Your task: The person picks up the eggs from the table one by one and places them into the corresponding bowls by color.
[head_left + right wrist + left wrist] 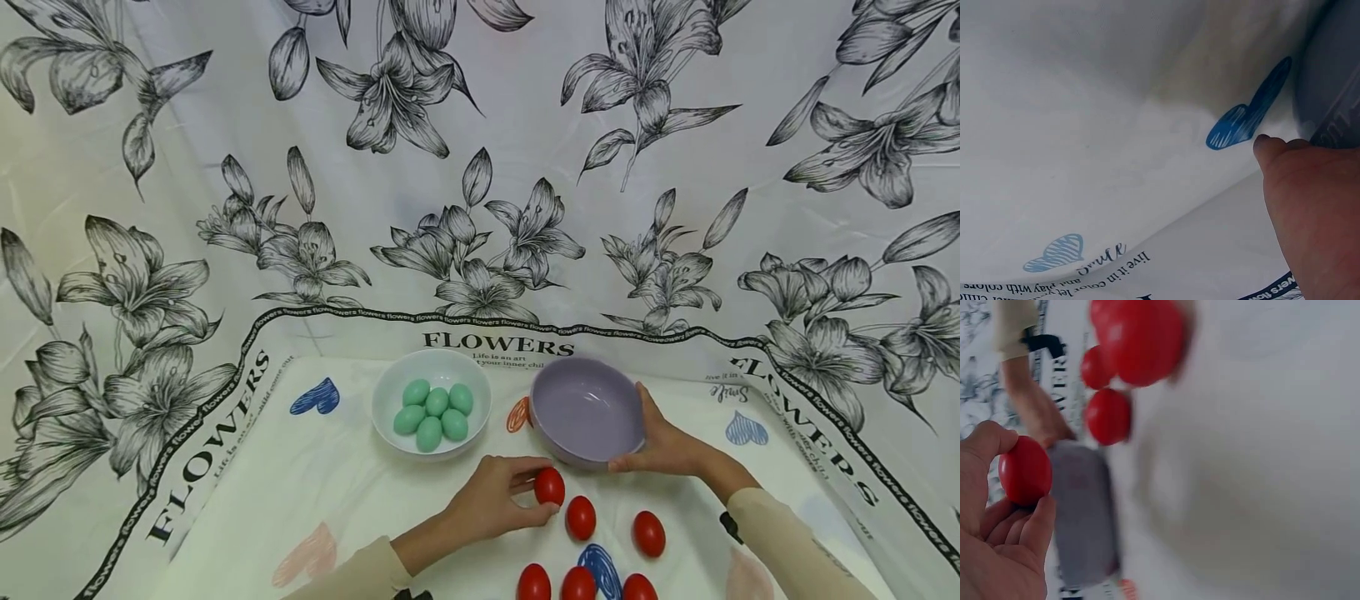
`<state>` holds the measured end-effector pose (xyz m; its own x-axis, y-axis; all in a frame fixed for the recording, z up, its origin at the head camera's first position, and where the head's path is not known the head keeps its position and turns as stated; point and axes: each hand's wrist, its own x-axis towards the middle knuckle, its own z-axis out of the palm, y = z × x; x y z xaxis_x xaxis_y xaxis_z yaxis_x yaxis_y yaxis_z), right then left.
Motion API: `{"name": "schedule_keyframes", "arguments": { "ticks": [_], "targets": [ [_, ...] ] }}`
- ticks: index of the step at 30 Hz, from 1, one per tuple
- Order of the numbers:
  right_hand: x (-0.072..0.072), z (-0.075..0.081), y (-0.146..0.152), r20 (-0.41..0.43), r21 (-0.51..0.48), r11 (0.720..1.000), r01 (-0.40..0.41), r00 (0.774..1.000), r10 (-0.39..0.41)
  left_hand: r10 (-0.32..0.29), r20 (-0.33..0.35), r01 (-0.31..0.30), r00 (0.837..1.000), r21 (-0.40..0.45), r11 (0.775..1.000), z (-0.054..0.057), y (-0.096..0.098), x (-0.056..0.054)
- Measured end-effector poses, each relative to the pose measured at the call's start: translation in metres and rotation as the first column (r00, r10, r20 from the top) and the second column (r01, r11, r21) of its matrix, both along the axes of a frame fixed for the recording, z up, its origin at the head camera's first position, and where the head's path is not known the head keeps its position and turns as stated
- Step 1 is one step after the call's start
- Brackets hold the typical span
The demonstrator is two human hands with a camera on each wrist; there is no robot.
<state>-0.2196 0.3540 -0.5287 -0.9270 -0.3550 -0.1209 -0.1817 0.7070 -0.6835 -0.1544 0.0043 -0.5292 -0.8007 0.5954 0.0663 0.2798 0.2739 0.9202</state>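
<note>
Between the thumb and fingertips of my left hand (pixel 495 497) is a red egg (pixel 550 487), pinched just in front of a purple bowl (pixel 588 412). The left wrist view shows the same egg (pixel 1025 471) held by thumb and fingers. My right hand (pixel 663 440) grips the bowl's right side, thumb at the front and fingers round the far side. Seen from inside, the bowl holds nothing. In the right wrist view, part of that hand (pixel 1313 200) lies against the bowl's wall (pixel 1329 75).
A white bowl (pixel 382 417) with several green eggs stands left of the purple one. More red eggs lie on the cloth, including one (pixel 581 518) close by the left hand and another (pixel 648 533) further right. A flower-printed curtain (pixel 510 167) hangs behind.
</note>
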Motion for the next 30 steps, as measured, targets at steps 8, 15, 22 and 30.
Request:
{"name": "schedule_keyframes", "arguments": {
  "ticks": [8, 15, 22, 30],
  "targets": [
    [0.002, 0.007, 0.002, 0.019, -0.008, 1.0, -0.003, 1.0, 0.003, -0.015, -0.215, 0.012, 0.977, -0.016, 1.0, 0.058, 0.018, -0.043],
    [0.002, 0.004, -0.002, 0.059, 0.0, 1.0, 0.0, 0.998, 0.0, -0.05, -0.361, -0.034, 0.931, -0.223, 0.974, 0.058, 0.045, -0.097],
    [0.001, 0.0, -0.006, 0.092, 0.013, 1.0, 0.009, 0.996, -0.01, -0.109, -0.408, -0.102, 0.907, -0.462, 0.881, 0.032, 0.063, -0.131],
    [0.0, 0.003, -0.002, 0.074, -0.001, 1.0, 0.014, 0.997, -0.014, -0.218, -0.495, -0.152, 0.841, -0.604, 0.783, 0.025, 0.083, -0.144]
  ]
}}
